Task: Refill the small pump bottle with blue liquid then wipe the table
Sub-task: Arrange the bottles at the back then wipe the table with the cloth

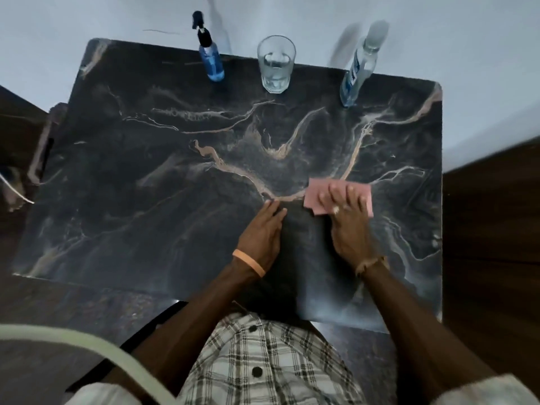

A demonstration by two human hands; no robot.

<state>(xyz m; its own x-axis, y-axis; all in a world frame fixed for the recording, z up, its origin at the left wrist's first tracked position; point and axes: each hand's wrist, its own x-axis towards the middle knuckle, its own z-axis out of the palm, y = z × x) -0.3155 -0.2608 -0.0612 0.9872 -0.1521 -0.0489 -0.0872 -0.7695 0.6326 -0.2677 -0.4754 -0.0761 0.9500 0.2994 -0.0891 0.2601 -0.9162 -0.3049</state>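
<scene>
- Step in hand, as I judge it: the wiping. The pump bottle (211, 61) stands capped at the upper left of the frame with blue liquid in it, so the refill looks done
- The cloth (315, 200), pink and folded flat, lies on the table (146, 171) right of centre, in the lower half of the dark marbled top
- The right hand (349, 226) presses down on the cloth with its fingers (350, 194) straight and spread, palm down. Nothing is curled round the cloth, which is pinned rather than gripped
- The left hand (261, 232) rests flat on the bare table just left of the cloth, fingers straight and close together, holding nothing. Its fingertips are near the cloth's left edge, and I cannot tell if they touch it
- The cloth's long axis runs across the frame, left to right, with the right end dipping slightly toward the bottom. The right hand's fingers point up the frame, across that axis
- The pump bottle is upright, its long axis leaning toward the top left in this wide view. Which way the nozzle faces is too small to tell
- Along the top edge also stand a glass (276, 65) at centre and a taller bottle (358, 74) at upper right, well apart from the hands
- The next move, I think, calls for steady downward pressure while the cloth slides over the unwiped top, and for care near the top edge so that none of the three vessels is knocked over
</scene>
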